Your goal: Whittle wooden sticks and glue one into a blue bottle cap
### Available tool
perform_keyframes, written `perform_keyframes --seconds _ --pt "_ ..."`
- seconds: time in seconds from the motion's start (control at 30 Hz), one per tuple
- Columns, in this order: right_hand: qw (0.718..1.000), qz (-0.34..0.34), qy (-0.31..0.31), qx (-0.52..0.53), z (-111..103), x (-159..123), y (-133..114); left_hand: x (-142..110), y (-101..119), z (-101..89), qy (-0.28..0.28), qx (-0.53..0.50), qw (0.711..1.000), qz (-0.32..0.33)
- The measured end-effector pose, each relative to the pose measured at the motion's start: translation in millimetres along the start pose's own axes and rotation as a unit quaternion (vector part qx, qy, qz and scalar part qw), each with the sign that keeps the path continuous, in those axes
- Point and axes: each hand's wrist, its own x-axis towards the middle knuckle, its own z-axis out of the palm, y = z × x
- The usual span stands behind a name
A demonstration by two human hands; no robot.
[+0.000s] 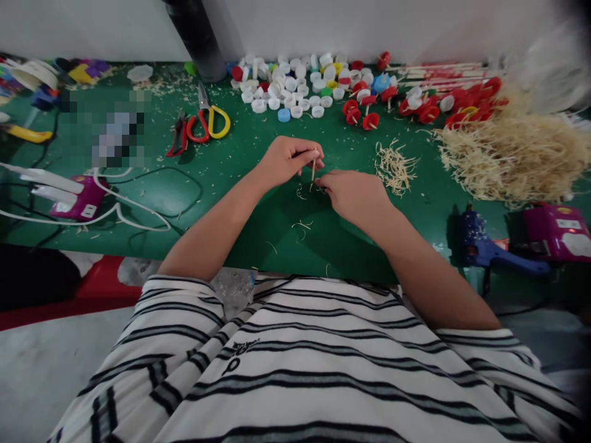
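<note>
My left hand (292,161) pinches a thin wooden stick (313,169) near its top, and the stick points down toward the green table. Close to its lower end, my right hand (353,194) has its fingers closed; whatever is between them is too small to make out. Thin pale curly strands (301,191) lie under and around the stick. More loose strands (303,226) are scattered nearer my body. A small heap of pale strands (396,167) rests to the right of my hands.
A large pile of pale fibres (517,154) sits at the right, with a blue glue gun (489,243) before it. Bottle caps (290,83) and red cap pieces (429,114) line the back. Scissors (210,120), red-handled cutters (178,136) and white cables (133,212) lie left.
</note>
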Motion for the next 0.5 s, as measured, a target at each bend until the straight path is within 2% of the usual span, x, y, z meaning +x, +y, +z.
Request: perform_keyframes --seconds 0.17,0.37,0.5 --pt "0.999 0.005 -0.030 -0.026 -10.8 -4.2 -11.5 -1.7 -0.8 4.2 -0.003 0.025 0.999 0.026" --pt "0.997 0.011 -0.039 -0.066 -12.8 -9.3 -18.7 -8.4 6.1 15.4 -0.019 0.124 0.984 0.127" --pt "0.997 0.005 -0.032 -0.068 -8.9 -10.1 -19.8 -11.1 6.1 14.7 -0.007 0.121 0.984 0.130"
